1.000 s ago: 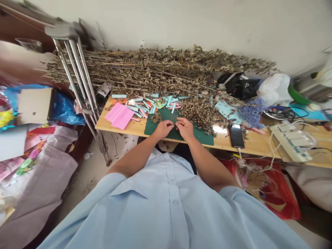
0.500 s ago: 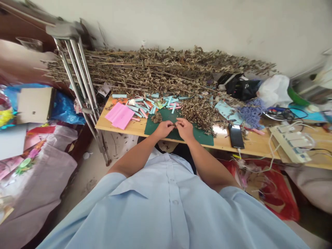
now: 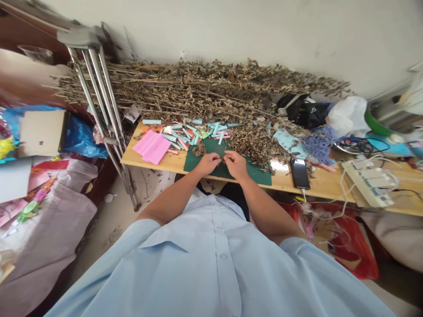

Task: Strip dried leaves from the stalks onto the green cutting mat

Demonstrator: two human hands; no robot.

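Note:
Over the front of a green mat [image 3: 256, 175], my left hand [image 3: 208, 164] and my right hand [image 3: 235, 165] face each other, almost touching. Both have their fingertips pinched together; whatever lies between them is too small to make out. A small clump of crumbled dried leaves [image 3: 199, 150] sits on the mat just beyond my left hand. To the right, a larger heap of dried leaves [image 3: 253, 143] covers the mat's far right part. Behind the mat lie several blue and pink rolled paper tubes [image 3: 169, 137]. Pink paper sheets [image 3: 152, 147] rest left of them.
Long bundles of dried stalks [image 3: 198, 88] line the wall. Metal crutches [image 3: 102, 92] lean at the table's left end. Rightward are a phone [image 3: 300, 173] on a cable, purple yarn [image 3: 319, 143], a white plastic bag [image 3: 348, 115] and a power strip [image 3: 366, 182].
My hands stay in nearly the same pinched pose, with only a slight shift of the fingers. The whole view has moved a touch; nothing on the table has visibly changed.

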